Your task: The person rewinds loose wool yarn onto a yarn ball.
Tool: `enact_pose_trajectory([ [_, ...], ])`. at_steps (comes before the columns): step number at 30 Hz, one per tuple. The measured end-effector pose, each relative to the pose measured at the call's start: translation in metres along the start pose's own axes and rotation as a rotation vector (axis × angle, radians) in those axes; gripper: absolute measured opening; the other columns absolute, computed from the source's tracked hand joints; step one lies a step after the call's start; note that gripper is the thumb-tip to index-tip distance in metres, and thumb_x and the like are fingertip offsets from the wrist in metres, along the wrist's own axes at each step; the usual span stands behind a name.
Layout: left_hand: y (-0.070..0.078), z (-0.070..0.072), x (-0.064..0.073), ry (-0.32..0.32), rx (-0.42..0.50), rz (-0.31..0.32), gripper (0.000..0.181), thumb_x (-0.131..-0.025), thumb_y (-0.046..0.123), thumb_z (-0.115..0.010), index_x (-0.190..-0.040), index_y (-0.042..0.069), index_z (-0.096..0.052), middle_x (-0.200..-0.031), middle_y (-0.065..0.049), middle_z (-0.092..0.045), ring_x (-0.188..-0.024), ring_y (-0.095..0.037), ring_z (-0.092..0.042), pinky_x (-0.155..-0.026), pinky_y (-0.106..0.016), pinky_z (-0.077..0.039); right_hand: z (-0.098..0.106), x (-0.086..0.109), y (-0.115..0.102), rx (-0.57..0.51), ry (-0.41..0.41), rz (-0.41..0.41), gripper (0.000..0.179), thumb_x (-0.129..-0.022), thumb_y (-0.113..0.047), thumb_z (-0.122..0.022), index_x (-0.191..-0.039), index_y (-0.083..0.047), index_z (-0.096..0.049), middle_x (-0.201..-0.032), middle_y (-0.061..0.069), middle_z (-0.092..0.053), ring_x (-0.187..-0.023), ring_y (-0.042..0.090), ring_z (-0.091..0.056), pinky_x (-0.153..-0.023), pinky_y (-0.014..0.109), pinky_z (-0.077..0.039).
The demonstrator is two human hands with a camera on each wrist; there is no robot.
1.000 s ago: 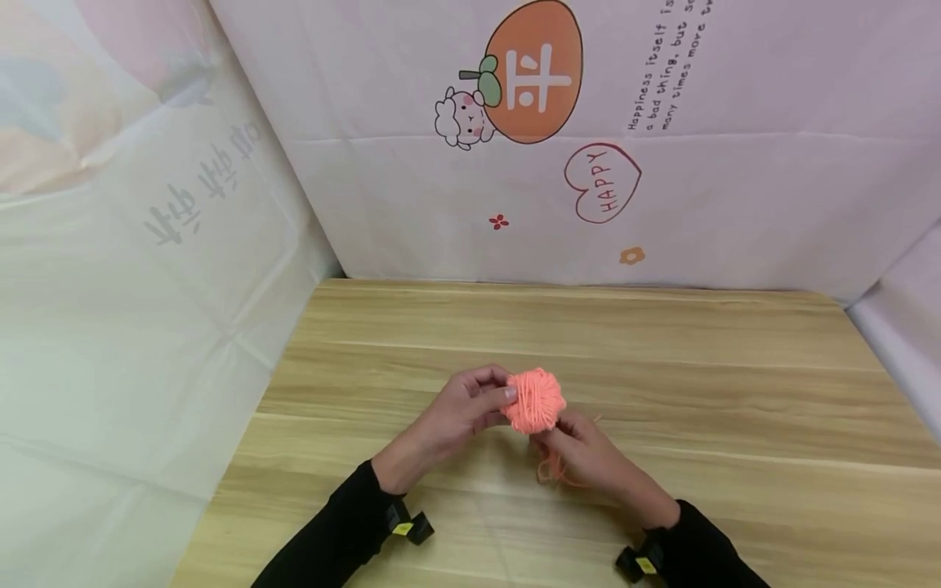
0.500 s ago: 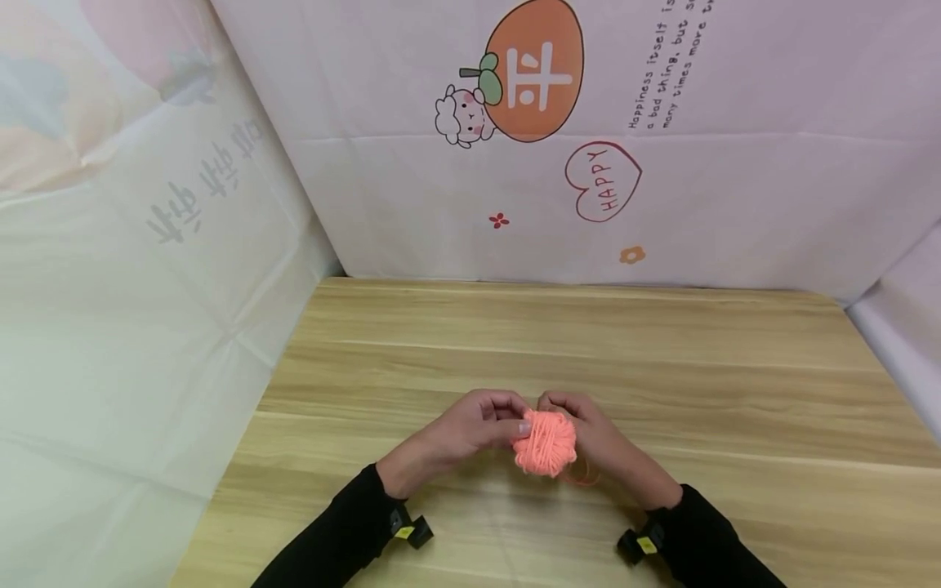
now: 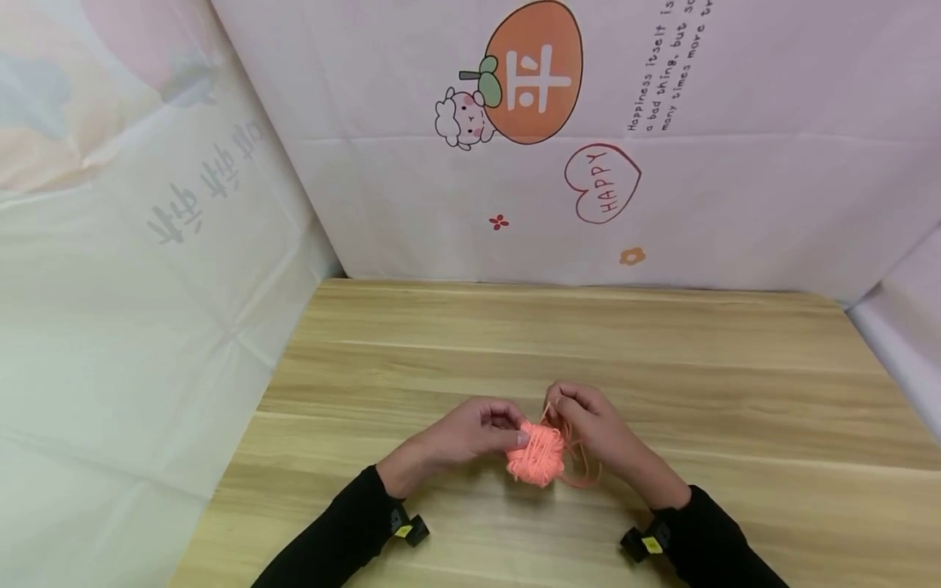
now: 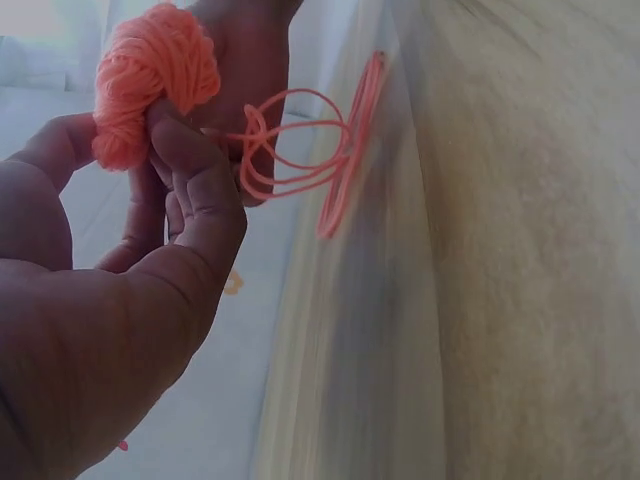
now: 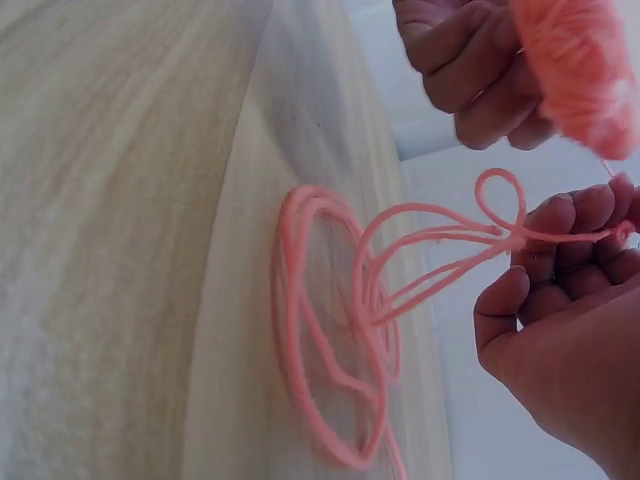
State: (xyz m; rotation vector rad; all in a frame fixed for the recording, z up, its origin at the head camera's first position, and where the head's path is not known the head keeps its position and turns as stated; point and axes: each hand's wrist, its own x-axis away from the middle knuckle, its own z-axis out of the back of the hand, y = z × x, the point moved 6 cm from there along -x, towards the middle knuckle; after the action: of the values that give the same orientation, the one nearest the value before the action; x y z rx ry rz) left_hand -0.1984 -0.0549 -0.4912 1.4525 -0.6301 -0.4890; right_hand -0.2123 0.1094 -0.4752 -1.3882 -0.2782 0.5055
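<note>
A coral-pink ball of yarn (image 3: pixel 537 456) is held above the table, pinched at its upper left by the thumb and fingers of my left hand (image 3: pixel 474 429). In the left wrist view the wound yarn (image 4: pixel 150 70) looks narrow where those fingers grip it. Just to the right, my right hand (image 3: pixel 594 420) pinches a strand of the yarn, its fingers curled. From that hand hang loose yarn loops (image 5: pixel 430 240), which reach down to a coil of yarn (image 5: pixel 300 330) on the table, as the right wrist view shows.
The wood-grain table (image 3: pixel 412 343) spreads around both hands. Behind it rises a white printed cloth (image 3: pixel 412 204), and another pale cloth (image 3: pixel 147 327) hangs along the left side. Each black sleeve carries a small wrist camera (image 3: pixel 413 529).
Both hands and the ball of yarn have come nearer to the person. My right hand has moved out from behind the ball, up and to the right, with a strand between its fingers.
</note>
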Motion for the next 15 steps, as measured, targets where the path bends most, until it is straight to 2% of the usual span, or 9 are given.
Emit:
enact_pose_trajectory([
  [3, -0.002, 0.002, 0.0, 0.022, -0.013, 0.024, 0.019, -0.09, 0.018, -0.07, -0.101, 0.002, -0.066, -0.092, -0.008, -0.065, -0.082, -0.016, -0.061, -0.08, -0.051, -0.052, 0.002, 0.002, -0.002, 0.011, 0.008, 0.011, 0.03, -0.106, -0.014, -0.039, -0.083, 0.0, -0.052, -0.079, 0.018, -0.054, -0.071, 0.024, -0.051, -0.06, 0.041, -0.047],
  [7, -0.007, 0.007, -0.003, 0.072, -0.071, 0.035, 0.018, -0.089, 0.02, -0.071, -0.099, 0.005, -0.067, -0.091, -0.006, -0.066, -0.081, -0.016, -0.062, -0.077, -0.045, -0.054, 0.003, 0.004, -0.007, 0.018, 0.014, 0.045, 0.029, -0.106, -0.012, -0.038, -0.083, -0.001, -0.052, -0.079, 0.016, -0.051, -0.073, 0.026, -0.049, -0.062, 0.041, -0.045],
  [12, -0.01, 0.014, -0.007, 0.136, -0.127, 0.026, 0.018, -0.089, 0.024, -0.071, -0.096, 0.008, -0.068, -0.09, -0.006, -0.068, -0.081, -0.017, -0.064, -0.073, -0.036, -0.055, -0.001, 0.006, -0.019, 0.014, -0.027, 0.141, 0.029, -0.106, -0.007, -0.037, -0.084, 0.001, -0.053, -0.076, 0.017, -0.051, -0.068, 0.032, -0.046, -0.057, 0.041, -0.044],
  [15, -0.012, 0.018, -0.008, 0.177, -0.144, 0.023, 0.018, -0.089, 0.025, -0.072, -0.096, 0.01, -0.068, -0.09, -0.006, -0.067, -0.079, -0.018, -0.064, -0.071, -0.035, -0.055, -0.003, 0.008, -0.025, 0.018, -0.047, 0.203, 0.028, -0.105, -0.002, -0.037, -0.083, 0.002, -0.054, -0.072, 0.02, -0.05, -0.065, 0.028, -0.046, -0.054, 0.039, -0.044],
])
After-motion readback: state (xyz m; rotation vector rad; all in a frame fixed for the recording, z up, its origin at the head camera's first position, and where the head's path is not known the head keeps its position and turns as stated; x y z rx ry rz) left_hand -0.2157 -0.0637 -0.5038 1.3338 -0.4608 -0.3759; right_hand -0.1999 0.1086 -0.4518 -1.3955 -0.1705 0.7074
